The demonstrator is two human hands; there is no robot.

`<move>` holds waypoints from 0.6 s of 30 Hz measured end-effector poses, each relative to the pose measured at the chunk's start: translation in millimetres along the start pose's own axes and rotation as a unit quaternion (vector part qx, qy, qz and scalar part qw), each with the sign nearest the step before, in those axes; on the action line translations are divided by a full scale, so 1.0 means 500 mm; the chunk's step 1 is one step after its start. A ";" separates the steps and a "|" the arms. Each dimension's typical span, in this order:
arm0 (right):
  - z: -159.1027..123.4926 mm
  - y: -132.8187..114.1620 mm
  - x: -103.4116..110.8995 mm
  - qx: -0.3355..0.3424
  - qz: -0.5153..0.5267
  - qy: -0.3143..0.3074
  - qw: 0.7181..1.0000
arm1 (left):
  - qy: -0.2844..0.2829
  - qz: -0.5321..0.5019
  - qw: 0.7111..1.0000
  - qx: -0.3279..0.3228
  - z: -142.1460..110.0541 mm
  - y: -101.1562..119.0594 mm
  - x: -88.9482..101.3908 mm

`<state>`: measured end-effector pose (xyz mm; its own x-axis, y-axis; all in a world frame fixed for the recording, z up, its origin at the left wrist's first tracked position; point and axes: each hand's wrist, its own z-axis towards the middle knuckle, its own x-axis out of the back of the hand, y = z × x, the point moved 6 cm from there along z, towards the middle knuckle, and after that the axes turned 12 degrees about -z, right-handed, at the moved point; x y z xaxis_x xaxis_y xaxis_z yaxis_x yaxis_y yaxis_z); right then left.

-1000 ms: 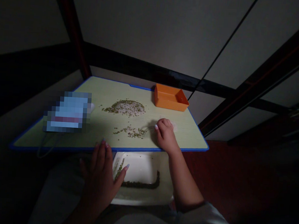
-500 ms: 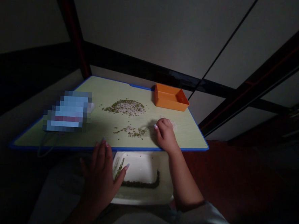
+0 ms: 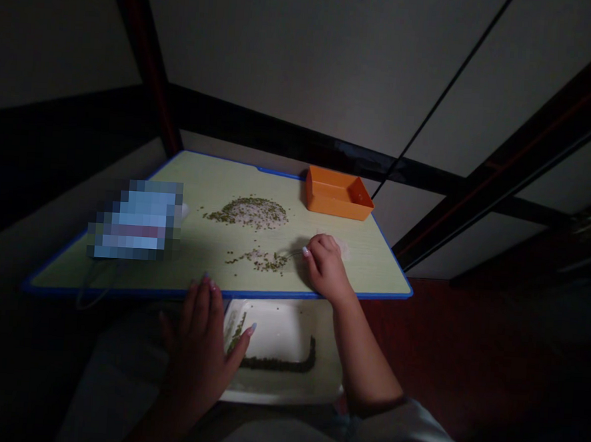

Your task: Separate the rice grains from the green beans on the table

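Note:
My right hand (image 3: pixel 325 266) is closed near the table's front edge, wrapped round a thin, greyish utensil (image 3: pixel 293 252) whose kind I cannot make out. Its far end reaches a small scatter of green beans and white grains (image 3: pixel 267 261). Behind that lies a larger mixed pile of the same beans and grains (image 3: pixel 253 212). Some pale grains (image 3: pixel 341 247) lie just beyond my right knuckles. My left hand (image 3: pixel 201 335) is open, its fingertips at the blue table edge and its thumb over a white basin (image 3: pixel 279 397). Green beans (image 3: pixel 279 365) line the basin's near and side edges.
An orange rectangular box (image 3: pixel 339 207) stands at the table's back right. To the left on the pale table (image 3: pixel 218 169) lies a blurred-out bluish object (image 3: pixel 138 221) with a loop of cord. A panelled wall (image 3: pixel 295 61) rises directly behind the table.
Almost nothing differs. The view has shifted very slightly; both hands keep their places and the right one still grips the utensil.

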<state>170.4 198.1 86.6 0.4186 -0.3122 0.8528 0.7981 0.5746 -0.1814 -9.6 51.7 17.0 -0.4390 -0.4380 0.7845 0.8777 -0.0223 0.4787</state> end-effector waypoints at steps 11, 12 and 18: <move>-0.001 -0.002 0.002 0.004 0.010 0.003 1.000 | 0.002 0.005 1.000 -0.006 0.001 0.003 0.003; -0.001 -0.004 0.002 0.009 0.013 0.004 1.000 | 0.002 0.004 1.000 -0.008 0.001 0.003 0.003; -0.001 -0.008 0.004 0.025 0.028 0.007 0.999 | -0.001 -0.004 1.000 -0.004 0.003 0.002 0.002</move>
<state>168.2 194.8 89.0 0.4682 -0.2883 0.8353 0.7507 0.6284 -0.2039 -9.3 52.3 19.0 -0.4458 -0.4355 0.7820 0.8761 -0.0330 0.4810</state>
